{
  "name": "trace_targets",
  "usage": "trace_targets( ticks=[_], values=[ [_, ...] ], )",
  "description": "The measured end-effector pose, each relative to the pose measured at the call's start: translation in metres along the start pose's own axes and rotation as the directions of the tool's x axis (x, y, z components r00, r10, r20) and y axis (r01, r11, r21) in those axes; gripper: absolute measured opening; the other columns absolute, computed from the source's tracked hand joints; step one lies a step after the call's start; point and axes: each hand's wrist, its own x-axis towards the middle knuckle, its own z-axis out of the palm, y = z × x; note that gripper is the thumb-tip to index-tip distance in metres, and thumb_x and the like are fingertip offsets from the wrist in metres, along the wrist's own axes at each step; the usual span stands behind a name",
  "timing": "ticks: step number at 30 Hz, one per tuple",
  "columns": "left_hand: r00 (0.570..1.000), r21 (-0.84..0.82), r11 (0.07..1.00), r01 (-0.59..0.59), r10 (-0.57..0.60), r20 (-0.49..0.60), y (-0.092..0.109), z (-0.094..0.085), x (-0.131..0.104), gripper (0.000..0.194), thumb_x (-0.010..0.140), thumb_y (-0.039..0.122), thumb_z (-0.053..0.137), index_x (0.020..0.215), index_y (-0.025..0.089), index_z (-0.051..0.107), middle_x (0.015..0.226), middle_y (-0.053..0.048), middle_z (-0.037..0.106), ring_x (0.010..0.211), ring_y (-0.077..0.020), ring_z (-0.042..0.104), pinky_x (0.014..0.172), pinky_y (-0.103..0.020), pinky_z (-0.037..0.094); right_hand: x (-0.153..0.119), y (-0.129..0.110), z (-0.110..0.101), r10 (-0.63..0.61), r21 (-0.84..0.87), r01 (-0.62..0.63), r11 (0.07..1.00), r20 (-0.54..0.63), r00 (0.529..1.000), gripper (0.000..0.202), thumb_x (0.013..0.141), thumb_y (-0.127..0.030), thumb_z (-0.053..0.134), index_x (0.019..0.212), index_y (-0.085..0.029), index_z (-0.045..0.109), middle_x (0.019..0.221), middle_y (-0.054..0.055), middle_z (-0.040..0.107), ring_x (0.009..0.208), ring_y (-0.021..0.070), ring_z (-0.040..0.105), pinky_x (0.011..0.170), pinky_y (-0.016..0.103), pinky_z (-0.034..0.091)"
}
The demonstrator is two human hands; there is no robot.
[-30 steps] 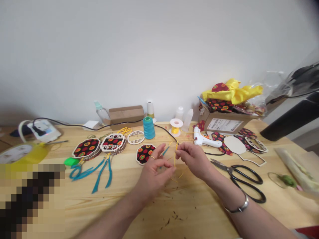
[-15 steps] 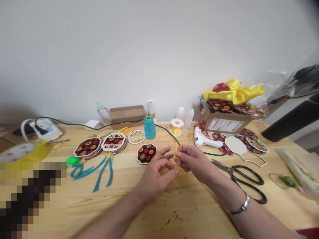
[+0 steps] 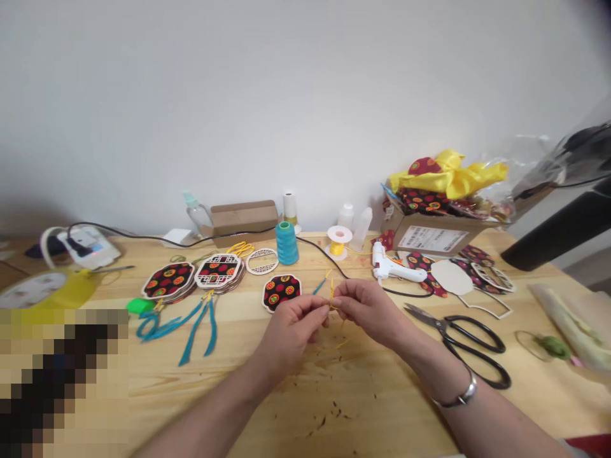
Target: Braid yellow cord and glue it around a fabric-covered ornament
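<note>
In front of the teal cone (image 3: 286, 245), left hand (image 3: 292, 327) and right hand (image 3: 370, 312) pinch yellow cord (image 3: 332, 289); even tension should help.

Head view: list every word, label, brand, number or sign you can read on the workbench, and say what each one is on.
No text is legible in this view.
White label on the front of the cardboard box: dark printing shows, but it is too small and blurred to read.
Pale disc at the far left: faint marks, too blurred to tell whether they are writing.
</note>
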Motion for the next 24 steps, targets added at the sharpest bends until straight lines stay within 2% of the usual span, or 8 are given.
trace_targets(
  ticks=[6, 11, 20, 24],
  values=[
    [0.994, -0.147, 0.983, 0.107, -0.103, 0.037, -0.001, -0.002, 0.001, 0.017, 0.073, 0.029, 0.062, 0.077, 0.013, 0.066, 0.059, 0.002, 0.052, 0.045, -0.002, 0.031, 0.041, -0.017, 0.018, -0.001, -0.001, -0.003, 0.012, 0.026, -0.014, 1.0, 0.055, 0.998, 0.015, 0.075, -0.025, 0.053, 0.063, -0.016, 0.053, 0.053, -0.004, 0.047, 0.05, 0.0072, 0.04, 0.047, 0.02, 0.03],
    [0.983, -0.185, 0.965, 0.183, -0.176, 0.057, 0.0, -0.003, 0.002, 0.017, 0.069, 0.03, 0.066, 0.073, 0.014, 0.067, 0.058, 0.002, 0.054, 0.04, 0.0, 0.025, 0.038, -0.018, 0.011, -0.001, -0.001, -0.005, 0.009, 0.075, -0.015, 0.997, 0.079, 0.997, 0.014, 0.074, -0.025, 0.055, 0.063, -0.016, 0.052, 0.052, -0.004, 0.047, 0.049, 0.0066, 0.039, 0.046, 0.019, 0.029],
    [0.99, -0.141, 0.98, 0.143, -0.141, 0.018, -0.001, -0.003, 0.003, 0.014, 0.069, 0.027, 0.065, 0.075, 0.015, 0.069, 0.056, 0.002, 0.057, 0.039, -0.0009, 0.028, 0.037, -0.018, 0.013, -0.002, -0.004, -0.004, 0.007, 0.049, -0.011, 0.999, 0.081, 0.997, 0.012, 0.074, -0.022, 0.055, 0.064, -0.015, 0.053, 0.052, -0.005, 0.047, 0.049, 0.0063, 0.04, 0.047, 0.019, 0.029],
    [0.996, -0.063, 0.995, 0.077, -0.08, -0.035, 0.0, -0.004, 0.003, 0.013, 0.069, 0.027, 0.064, 0.071, 0.015, 0.068, 0.056, 0.002, 0.058, 0.04, -0.0019, 0.029, 0.039, -0.019, 0.015, -0.004, -0.01, -0.005, -0.04, -0.074, 0.045, 0.996, 0.075, 0.996, 0.014, 0.078, -0.021, 0.05, 0.066, -0.016, 0.055, 0.056, -0.004, 0.05, 0.053, 0.0071, 0.042, 0.05, 0.019, 0.031]
  ],
)
